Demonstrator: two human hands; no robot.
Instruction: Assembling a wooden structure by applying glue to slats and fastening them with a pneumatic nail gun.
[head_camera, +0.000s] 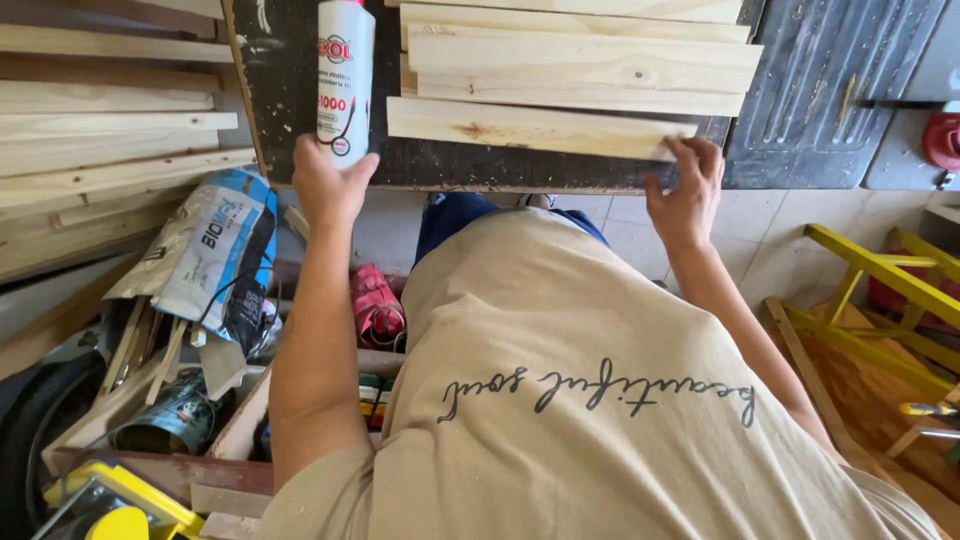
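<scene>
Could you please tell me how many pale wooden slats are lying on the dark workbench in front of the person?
5, stacked and overlapping: the nearest slat under the right hand, the second behind it, the third, the fourth, and the top slat at the frame edge. More may be hidden beyond it.

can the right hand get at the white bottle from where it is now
Probably not without letting go. The right hand rests on the end of the nearest wooden plank, far across the dark worktop, and the left hand already grips the white bottle. Nothing blocks the way between.
</scene>
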